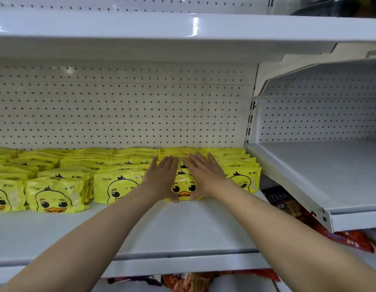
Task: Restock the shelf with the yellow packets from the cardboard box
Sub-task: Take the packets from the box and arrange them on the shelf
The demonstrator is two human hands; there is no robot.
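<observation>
Flat hands on a yellow packet (184, 186) on the shelf (183, 224).
Left hand (161, 178) and right hand (205, 175) resting atop it, fingers (170, 163) straight, gripping nothing, thumbs at its front edge.

The head camera is looking forward and slightly down, close in on the white shelf (183, 228).

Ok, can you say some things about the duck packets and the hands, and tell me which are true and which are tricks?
1. Both hands, left hand and right hand, rest flat on the same yellow packet. True.
2. The packets have a frog on them. False: it is a duck face.
3. The white shelf has bare room in front of the packets. True.
4. The cardboard box sits on the shelf. False: no box is in view.
5. The right-hand shelf is full of yellow packets. False: none lie there.
</observation>
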